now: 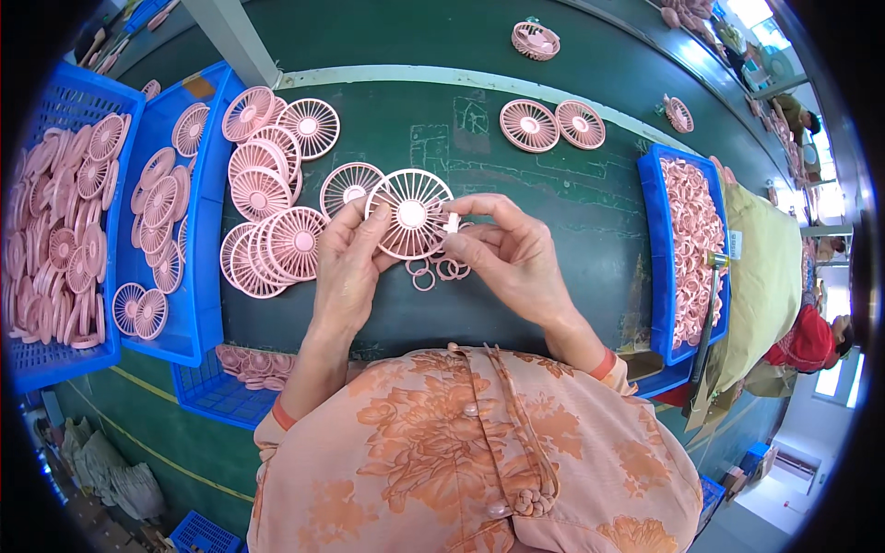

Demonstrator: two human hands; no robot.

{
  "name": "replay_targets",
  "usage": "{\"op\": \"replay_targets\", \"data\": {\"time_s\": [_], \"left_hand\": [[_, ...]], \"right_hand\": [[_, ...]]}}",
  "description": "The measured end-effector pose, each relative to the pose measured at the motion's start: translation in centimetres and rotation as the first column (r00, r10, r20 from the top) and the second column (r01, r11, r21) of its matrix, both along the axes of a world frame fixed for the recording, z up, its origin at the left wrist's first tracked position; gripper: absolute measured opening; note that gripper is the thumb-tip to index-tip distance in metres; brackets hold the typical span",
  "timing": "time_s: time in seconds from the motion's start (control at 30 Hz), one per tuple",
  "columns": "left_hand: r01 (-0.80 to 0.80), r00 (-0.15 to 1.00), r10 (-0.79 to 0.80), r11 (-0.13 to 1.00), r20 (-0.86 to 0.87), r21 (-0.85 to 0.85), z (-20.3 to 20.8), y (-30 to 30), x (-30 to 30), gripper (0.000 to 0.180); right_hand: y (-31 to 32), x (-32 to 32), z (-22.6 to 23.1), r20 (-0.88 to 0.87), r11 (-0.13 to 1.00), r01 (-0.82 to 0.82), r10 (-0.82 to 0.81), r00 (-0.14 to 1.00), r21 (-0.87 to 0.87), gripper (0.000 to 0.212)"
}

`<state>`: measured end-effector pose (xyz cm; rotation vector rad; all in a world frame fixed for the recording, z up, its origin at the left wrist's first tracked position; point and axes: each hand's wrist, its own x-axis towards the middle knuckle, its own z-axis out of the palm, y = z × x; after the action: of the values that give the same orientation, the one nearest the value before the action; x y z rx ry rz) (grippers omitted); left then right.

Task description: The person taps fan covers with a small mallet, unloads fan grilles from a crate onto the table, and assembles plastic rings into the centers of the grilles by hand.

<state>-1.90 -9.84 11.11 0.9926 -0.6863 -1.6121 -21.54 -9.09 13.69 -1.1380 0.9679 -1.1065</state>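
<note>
A pale pink round fan grille (410,214) with thin spokes is held up between thumb and fingers of my left hand (348,263). Close to its right edge, my right hand (512,258) pinches a small pale piece (452,222), partly covered by the fingertips. Whether the piece touches the grille, I cannot tell. Several loose pink rings (422,275) lie on the green table just below the grille, some hidden behind my right hand. Another grille (352,187) rests on the table behind my left hand.
Stacked grilles (300,241) cover the table's left side. Beyond them stand two blue crates, one rim (210,313) against the table. At the right, a blue bin (655,249) holds many pink rings. Two grilles (529,125) lie farther back, before a pale rail (369,74).
</note>
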Motion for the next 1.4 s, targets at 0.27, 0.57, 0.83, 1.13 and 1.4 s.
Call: {"op": "replay_targets", "data": {"time_s": [0.27,0.57,0.83,1.13,1.4], "left_hand": [[0.023,1.000,-0.023,1.000,-0.007,-0.015,-0.5,0.4,-0.5,0.023],[0.026,1.000,-0.027,0.995,-0.012,-0.092,-1.0,1.0,-1.4,0.023],[0.034,0.999,-0.036,0.995,-0.013,-0.089,-0.7,0.9,-1.6,0.022],[0.014,1.000,-0.011,0.992,0.027,-0.129,-1.0,1.3,-2.1,0.021],[0.180,0.983,-0.174,0.976,0.054,-0.119,0.8,-0.2,-0.4,0.022]], "right_hand": [[-1.3,1.5,-0.3,-0.422,0.879,-0.034,-0.194,0.885,-0.475,0.026],[-1.2,1.5,-0.7,-0.550,0.850,-0.028,-0.314,0.774,-0.525,0.019],[-1.5,1.0,-0.9,-0.502,0.792,-0.052,-0.333,0.798,-0.608,0.022],[-1.1,1.2,-1.4,-0.533,0.791,-0.015,-0.398,0.746,-0.612,0.023],[-2.9,-0.6,-0.8,-0.513,0.631,-0.218,-0.332,0.792,-0.745,0.021]]}}
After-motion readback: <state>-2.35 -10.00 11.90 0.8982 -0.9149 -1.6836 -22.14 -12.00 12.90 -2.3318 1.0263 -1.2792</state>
